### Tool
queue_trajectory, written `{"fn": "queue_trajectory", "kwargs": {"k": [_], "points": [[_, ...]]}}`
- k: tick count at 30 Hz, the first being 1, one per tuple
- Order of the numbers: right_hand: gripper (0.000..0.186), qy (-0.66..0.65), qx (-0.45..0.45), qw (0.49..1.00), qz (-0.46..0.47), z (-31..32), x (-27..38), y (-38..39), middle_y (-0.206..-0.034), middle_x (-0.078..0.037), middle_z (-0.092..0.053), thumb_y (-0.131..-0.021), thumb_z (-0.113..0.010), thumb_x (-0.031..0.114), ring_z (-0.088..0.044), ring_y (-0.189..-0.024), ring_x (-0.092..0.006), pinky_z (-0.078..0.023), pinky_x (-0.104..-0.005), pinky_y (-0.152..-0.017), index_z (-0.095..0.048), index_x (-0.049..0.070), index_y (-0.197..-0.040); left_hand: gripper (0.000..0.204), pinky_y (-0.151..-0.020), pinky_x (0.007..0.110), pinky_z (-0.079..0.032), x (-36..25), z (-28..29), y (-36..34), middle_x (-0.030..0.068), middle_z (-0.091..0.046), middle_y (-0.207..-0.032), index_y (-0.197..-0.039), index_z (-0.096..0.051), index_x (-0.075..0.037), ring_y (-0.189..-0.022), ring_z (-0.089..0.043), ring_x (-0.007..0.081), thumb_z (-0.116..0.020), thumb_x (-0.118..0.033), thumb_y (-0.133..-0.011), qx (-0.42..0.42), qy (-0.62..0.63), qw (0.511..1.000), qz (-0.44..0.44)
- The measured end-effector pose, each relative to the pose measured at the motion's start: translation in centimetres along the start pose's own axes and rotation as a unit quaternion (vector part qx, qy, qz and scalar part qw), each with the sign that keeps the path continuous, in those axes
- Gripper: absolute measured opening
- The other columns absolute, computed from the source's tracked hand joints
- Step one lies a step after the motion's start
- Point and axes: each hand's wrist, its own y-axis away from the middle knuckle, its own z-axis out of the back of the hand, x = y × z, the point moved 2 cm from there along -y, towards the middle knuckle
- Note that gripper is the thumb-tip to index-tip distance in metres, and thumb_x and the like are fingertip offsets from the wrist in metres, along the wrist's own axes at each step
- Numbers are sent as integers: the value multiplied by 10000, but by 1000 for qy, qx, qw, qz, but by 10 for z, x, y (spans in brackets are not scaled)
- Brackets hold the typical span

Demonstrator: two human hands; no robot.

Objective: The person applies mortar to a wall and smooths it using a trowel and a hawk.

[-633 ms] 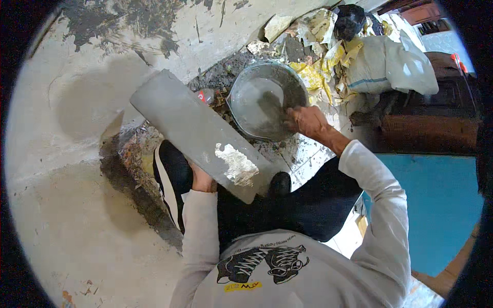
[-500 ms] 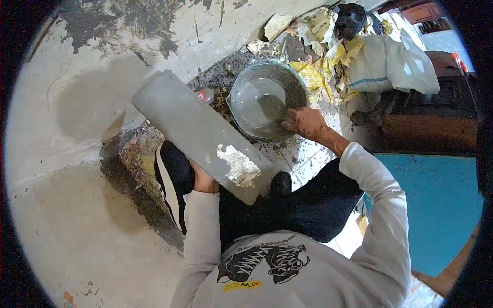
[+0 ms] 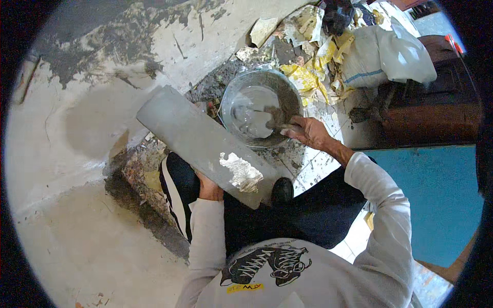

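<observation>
My left hand (image 3: 209,186) is under a long grey flat board (image 3: 197,138), holding it at a slant over my legs; its fingers are hidden behind it. A rough white patch (image 3: 240,170) lies near the board's lower end. To the right of the board stands a round bucket (image 3: 233,82) with watery grey mix (image 3: 249,105) inside. At the bucket's right rim my right hand (image 3: 303,131) is closed on a dark tool (image 3: 277,117) that reaches into the mix; its shape is mostly unclear.
A stained, patchy wall (image 3: 113,46) runs along the left and top. Torn yellow and white scraps (image 3: 308,72) lie beyond the bucket, beside a pale sack (image 3: 362,56) and a black bag (image 3: 336,18). Dark wooden furniture (image 3: 431,113) and a blue panel (image 3: 421,200) stand at the right.
The view has shifted slightly. My right hand has moved a little lower at the bucket's rim, and the dark shape in the mix looks different. The board is still in my left hand.
</observation>
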Motion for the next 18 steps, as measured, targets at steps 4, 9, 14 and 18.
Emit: {"fn": "queue_trajectory", "kwargs": {"k": [4, 9, 14, 18], "points": [[626, -83, 46, 995, 29, 27, 32, 0, -999, -197, -733, -896, -722, 589, -731, -903, -333, -574, -425, -774, -667, 60, -1227, 425, -976, 429, -555, -10, -14, 10, 101, -637, -1285, -1412, -525, -75, -1158, -638, 264, -448, -356, -1103, 52, -13, 998, -37], [461, 132, -68, 978, 148, 52, 33, 11, -1061, -157, -693, -940, -695, 444, -722, -866, -314, -581, -435, -722, -653, 107, -1251, 398, -1004, 416, -541, -7, -30, 11, 108, -608, -1350, -1443, -495, -66, -1195, -616, 256, -430, -284, -1116, 6, -242, 965, -104], [363, 350, -146, 908, 178, 69, 48, -25, -1065, -110, -671, -911, -644, 214, -695, -951, -291, -573, -452, -748, -619, 97, -1253, 397, -1026, 399, -531, -20, -33, 13, 112, -586, -1393, -1461, -471, -52, -1229, -598, 252, -457, -241, -1111, 52, -331, 935, -114], [305, 455, -189, 818, 298, 42, 55, -78, -1038, -107, -653, -915, -592, 167, -696, -938, -262, -565, -413, -761, -605, 80, -1207, 430, -1039, 410, -525, -19, -44, 19, 110, -590, -1391, -1479, -460, -56, -1243, -594, 259, -442, -280, -1113, 28, -323, 937, -130]]}}
